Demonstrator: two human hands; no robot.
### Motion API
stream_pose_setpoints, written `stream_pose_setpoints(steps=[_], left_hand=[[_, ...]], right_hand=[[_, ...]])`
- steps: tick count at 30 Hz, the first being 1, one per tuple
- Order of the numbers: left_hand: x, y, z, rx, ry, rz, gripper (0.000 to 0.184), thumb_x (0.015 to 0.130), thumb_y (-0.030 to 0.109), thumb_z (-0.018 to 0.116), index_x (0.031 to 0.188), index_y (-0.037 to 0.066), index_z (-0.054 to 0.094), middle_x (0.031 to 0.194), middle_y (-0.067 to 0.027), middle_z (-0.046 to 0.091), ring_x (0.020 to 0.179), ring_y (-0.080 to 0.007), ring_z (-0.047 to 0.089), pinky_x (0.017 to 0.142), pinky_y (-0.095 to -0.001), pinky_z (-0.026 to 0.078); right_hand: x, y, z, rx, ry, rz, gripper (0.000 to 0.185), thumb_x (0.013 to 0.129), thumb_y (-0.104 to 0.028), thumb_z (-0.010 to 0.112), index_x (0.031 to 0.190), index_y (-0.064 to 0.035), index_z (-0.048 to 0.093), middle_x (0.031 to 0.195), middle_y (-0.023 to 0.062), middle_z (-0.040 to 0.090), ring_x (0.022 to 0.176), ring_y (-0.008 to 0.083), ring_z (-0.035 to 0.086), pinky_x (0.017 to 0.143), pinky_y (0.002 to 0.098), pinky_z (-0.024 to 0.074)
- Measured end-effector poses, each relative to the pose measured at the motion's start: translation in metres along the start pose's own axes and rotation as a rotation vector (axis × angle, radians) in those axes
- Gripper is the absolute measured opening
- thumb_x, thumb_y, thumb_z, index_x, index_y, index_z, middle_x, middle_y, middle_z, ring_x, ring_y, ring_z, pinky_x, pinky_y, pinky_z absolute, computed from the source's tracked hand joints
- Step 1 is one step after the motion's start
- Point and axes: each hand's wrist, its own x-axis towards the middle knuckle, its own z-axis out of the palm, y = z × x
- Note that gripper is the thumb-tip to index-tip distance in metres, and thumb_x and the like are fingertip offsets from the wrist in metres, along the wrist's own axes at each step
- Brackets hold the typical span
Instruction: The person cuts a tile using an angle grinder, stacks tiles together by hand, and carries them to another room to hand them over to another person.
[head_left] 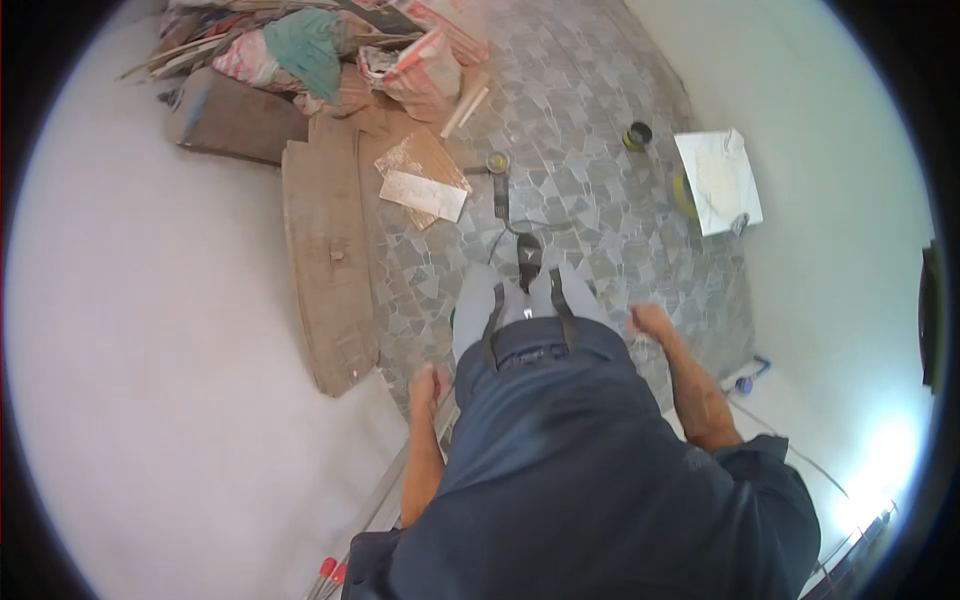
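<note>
My left hand (430, 385) hangs beside my left hip, its fingers curled in, and I see nothing in it. On the other side my right hand (650, 322) hangs by my right thigh, also curled closed with no object showing. Between them are my grey trousers (475, 310) and dark shirt (590, 480), with dark straps hanging from the waist. On the tiled floor (590, 190) ahead of my legs lies what looks like an angle grinder (500, 185) with a cord. A black item (529, 257) shows just ahead of my legs; its kind is unclear.
A long brown board (330, 260) lies along the left. Beyond it are a pile of sacks (415, 80) and wood scraps, and a white tile piece (425, 195). A white panel (720, 180) and a small dark round container (637, 136) lie near the right wall.
</note>
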Motion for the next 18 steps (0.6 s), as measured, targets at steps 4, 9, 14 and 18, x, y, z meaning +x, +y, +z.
stream_pose_setpoints(steps=[4, 9, 14, 18], left_hand=[[-0.051, 0.143, 0.041, -0.075, 0.006, 0.207, 0.041, 0.098, 0.028, 0.054, 0.129, 0.001, 0.055, 0.113, -0.0151, 0.065, 0.097, -0.0235, 0.065, 0.083, -0.0351, 0.052], [-0.044, 0.241, 0.048, 0.044, -0.047, 0.289, 0.041, 0.099, 0.028, 0.055, 0.130, 0.002, 0.055, 0.115, -0.0140, 0.064, 0.097, -0.0231, 0.066, 0.080, -0.0341, 0.053], [-0.017, 0.330, 0.089, 0.194, -0.161, 0.307, 0.041, 0.100, 0.029, 0.055, 0.130, 0.001, 0.055, 0.115, -0.0147, 0.064, 0.098, -0.0239, 0.066, 0.081, -0.0354, 0.054], [0.017, 0.393, 0.148, 0.459, -0.272, 0.283, 0.040, 0.099, 0.029, 0.055, 0.127, 0.001, 0.056, 0.111, -0.0139, 0.066, 0.094, -0.0235, 0.066, 0.082, -0.0366, 0.054]], right_hand=[[-0.003, -0.050, -0.051, 1.174, 0.153, 0.490, 0.027, 0.097, -0.024, 0.053, 0.099, 0.0003, 0.065, 0.090, 0.0129, 0.069, 0.075, 0.0296, 0.070, 0.065, 0.0424, 0.0591], [-0.011, -0.017, 0.024, 1.363, 0.086, 0.488, 0.027, 0.098, -0.027, 0.054, 0.104, -0.0030, 0.065, 0.092, 0.0126, 0.070, 0.081, 0.0313, 0.070, 0.075, 0.0462, 0.0594], [-0.068, -0.071, 0.094, 1.739, 0.227, 0.733, 0.026, 0.096, -0.029, 0.057, 0.104, -0.0060, 0.066, 0.093, 0.0120, 0.070, 0.084, 0.0308, 0.070, 0.075, 0.0462, 0.0584], [-0.117, -0.148, 0.174, 2.052, 0.384, 0.850, 0.020, 0.091, -0.027, 0.059, 0.094, -0.0101, 0.070, 0.085, 0.0097, 0.069, 0.077, 0.0289, 0.068, 0.068, 0.0439, 0.0552]])
